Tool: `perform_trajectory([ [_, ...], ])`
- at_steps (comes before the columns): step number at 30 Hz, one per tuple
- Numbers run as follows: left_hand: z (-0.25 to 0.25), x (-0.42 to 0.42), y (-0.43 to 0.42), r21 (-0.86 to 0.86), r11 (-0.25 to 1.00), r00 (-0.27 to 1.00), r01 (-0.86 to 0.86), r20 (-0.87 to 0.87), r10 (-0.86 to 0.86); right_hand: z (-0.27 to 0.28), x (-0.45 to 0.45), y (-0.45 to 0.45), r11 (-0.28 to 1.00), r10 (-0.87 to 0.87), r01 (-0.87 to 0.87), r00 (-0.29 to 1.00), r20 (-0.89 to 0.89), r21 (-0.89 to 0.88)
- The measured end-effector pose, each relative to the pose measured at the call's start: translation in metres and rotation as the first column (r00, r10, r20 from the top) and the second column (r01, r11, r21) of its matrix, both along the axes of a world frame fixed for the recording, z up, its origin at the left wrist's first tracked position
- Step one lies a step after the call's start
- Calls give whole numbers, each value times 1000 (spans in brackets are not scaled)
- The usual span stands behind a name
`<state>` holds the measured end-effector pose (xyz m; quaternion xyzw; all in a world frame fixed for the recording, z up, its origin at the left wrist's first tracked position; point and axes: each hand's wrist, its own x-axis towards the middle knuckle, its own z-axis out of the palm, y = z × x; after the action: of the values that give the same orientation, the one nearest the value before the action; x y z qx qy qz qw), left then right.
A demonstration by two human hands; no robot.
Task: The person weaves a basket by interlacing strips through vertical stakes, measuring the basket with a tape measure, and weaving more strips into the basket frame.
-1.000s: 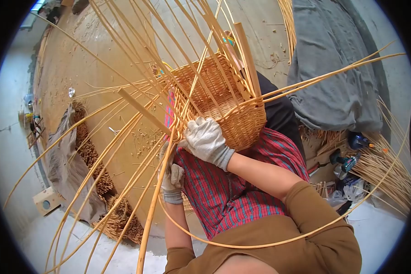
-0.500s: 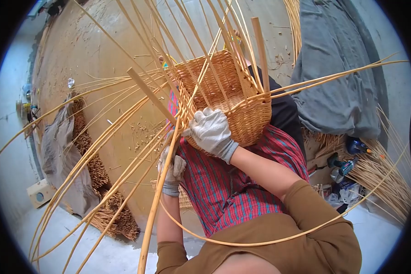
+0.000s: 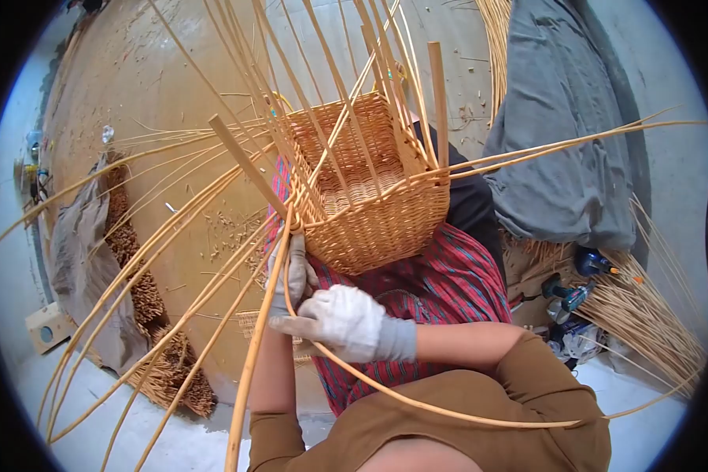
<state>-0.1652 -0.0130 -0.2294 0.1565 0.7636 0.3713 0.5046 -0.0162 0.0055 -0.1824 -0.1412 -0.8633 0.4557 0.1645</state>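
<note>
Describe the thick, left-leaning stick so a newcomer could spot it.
Find the central woven basket. At its near left corner, above the gloved left hand, a short, straight stick leans outward. The rods around it are long and thin; the right corner's stick stands nearly upright.

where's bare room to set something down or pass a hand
Brown board at upper left, between wall and canes, is mostly bare. A narrower, littered strip lies between basket and grey cloth. Crowded: left of the basket, where canes fan out.
</note>
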Motion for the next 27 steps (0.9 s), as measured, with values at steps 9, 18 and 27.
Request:
perform_trajectory([
  [9,-42,-35,-2,380,752,717,538,-676,-171,-2,-6,13,995,-87,97,965,-248,26],
  [18,-18,-103,49,249,258,356,933,-733,-580,-35,-1,-2,909,-207,272,952,-225,315],
  [27,-45,-104,59,474,391,539,789,-228,-811,-43,28,18,842,-435,507,839,-328,182],
])
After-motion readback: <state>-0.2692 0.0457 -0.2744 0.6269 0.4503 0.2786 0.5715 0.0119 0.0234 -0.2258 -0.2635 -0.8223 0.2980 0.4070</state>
